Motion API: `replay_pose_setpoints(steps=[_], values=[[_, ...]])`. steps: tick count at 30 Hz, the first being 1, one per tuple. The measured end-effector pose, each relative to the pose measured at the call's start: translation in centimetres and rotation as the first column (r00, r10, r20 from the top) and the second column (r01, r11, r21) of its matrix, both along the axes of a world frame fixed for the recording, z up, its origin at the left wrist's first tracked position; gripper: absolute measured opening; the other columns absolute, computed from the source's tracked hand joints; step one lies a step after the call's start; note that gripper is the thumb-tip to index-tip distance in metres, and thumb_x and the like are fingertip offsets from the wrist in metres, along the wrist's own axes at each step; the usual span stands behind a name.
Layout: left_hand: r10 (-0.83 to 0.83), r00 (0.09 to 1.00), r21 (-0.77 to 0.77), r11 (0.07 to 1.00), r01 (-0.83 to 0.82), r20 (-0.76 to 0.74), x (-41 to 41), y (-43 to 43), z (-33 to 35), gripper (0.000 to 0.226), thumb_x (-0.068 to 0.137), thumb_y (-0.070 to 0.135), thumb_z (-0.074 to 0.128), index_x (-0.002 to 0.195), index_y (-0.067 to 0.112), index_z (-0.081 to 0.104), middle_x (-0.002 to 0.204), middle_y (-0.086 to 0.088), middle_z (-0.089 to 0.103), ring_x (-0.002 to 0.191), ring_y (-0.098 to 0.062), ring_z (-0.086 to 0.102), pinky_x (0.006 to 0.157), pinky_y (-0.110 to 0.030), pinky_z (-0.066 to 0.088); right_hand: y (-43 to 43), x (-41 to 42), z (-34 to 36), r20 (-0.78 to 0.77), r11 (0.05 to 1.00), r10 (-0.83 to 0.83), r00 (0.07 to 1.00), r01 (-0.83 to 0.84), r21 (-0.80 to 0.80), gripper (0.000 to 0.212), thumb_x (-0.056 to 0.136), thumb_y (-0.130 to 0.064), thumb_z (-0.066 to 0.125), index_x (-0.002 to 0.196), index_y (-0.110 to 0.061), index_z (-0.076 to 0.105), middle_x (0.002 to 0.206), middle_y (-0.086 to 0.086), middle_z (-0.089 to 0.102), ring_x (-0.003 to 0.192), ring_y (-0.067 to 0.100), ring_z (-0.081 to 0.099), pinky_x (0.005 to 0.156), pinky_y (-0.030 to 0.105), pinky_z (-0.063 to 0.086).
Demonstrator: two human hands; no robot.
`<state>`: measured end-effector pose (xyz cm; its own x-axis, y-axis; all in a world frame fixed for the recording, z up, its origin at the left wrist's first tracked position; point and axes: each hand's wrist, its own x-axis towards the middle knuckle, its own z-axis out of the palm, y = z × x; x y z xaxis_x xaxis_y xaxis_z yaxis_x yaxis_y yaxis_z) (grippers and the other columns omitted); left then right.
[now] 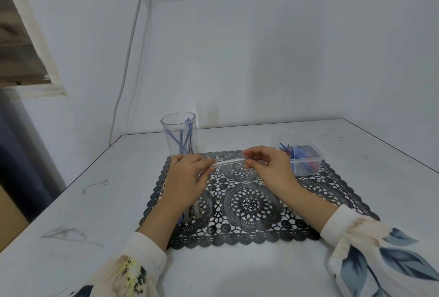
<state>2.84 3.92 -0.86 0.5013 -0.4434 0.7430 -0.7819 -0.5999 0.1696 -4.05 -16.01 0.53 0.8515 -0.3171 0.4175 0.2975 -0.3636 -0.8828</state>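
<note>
A clear pen barrel (229, 162) is held level above the dark lace placemat (251, 204). My left hand (187, 178) pinches its left end and my right hand (270, 166) pinches its right end. A tall clear cup (179, 134) with several blue pen refills stands at the mat's far left corner. A clear plastic box (306, 161) holding blue and red pen parts sits at the mat's far right. More pale pen barrels (193, 213) lie on the mat, partly hidden under my left wrist.
The white table (95, 213) runs to a wall at the back and on the right. A white cable (126, 59) hangs from a socket down behind the table's far left corner. The table's left edge drops off beside a dark curtain.
</note>
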Motion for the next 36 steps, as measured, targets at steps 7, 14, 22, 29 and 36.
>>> replay_pose_setpoints(steps=[7,14,22,29,36], values=[[-0.056,0.998,-0.013,0.998,0.055,-0.032,0.0,-0.2,0.1,0.022,0.086,0.027,0.06,0.101,0.018,0.073,0.076,0.007,0.064,0.071,-0.007,0.053,0.069,-0.03,0.043,0.0,-0.1,-0.3,0.004,0.998,-0.002,1.0,0.002,-0.059,0.037,0.078,0.004,0.068,0.08,-0.034,0.066,0.083,-0.004,0.07,0.083,0.016,0.067,0.081,0.026,0.053],[-0.063,0.997,-0.029,0.998,0.061,-0.048,-0.7,-0.1,0.5,0.021,0.084,0.021,0.061,0.1,0.016,0.073,0.073,0.008,0.063,0.067,0.0,0.045,0.063,-0.007,0.028,0.3,-0.4,-0.4,0.076,0.998,0.027,0.997,-0.023,-0.063,0.027,0.082,0.005,0.064,0.085,-0.022,0.069,0.083,-0.005,0.068,0.076,0.0,0.065,0.072,0.01,0.049],[-0.039,0.975,-0.101,0.995,0.018,-0.217,-1.7,0.2,1.2,0.02,0.086,0.029,0.059,0.099,0.025,0.074,0.06,0.02,0.06,0.052,0.003,0.049,0.05,-0.007,0.031,0.3,-0.4,-0.8,0.327,0.973,0.113,0.938,-0.038,-0.229,0.023,0.082,0.009,0.061,0.087,-0.012,0.07,0.087,0.001,0.066,0.079,0.013,0.065,0.074,0.028,0.056],[-0.213,0.804,-0.27,0.96,0.069,-0.555,-0.8,0.6,0.5,0.027,0.087,0.024,0.064,0.082,0.05,0.069,0.069,-0.005,0.069,0.068,-0.031,0.06,0.065,-0.044,0.05,0.4,-0.4,-1.0,0.433,0.935,0.179,0.883,-0.017,-0.353,0.014,0.08,0.003,0.06,0.082,-0.006,0.071,0.087,0.002,0.067,0.087,0.009,0.063,0.077,0.023,0.052],[-0.407,0.559,-0.412,0.903,0.124,-0.723,-1.3,0.5,1.3,0.026,0.091,0.001,0.053,0.077,0.006,0.075,0.042,0.006,0.038,0.043,-0.006,0.03,0.046,-0.017,0.025,0.1,-0.4,-0.9,0.527,0.805,0.3,0.795,0.086,-0.588,0.014,0.08,0.005,0.059,0.08,-0.003,0.071,0.091,0.006,0.066,0.089,0.013,0.062,0.08,0.023,0.05]])
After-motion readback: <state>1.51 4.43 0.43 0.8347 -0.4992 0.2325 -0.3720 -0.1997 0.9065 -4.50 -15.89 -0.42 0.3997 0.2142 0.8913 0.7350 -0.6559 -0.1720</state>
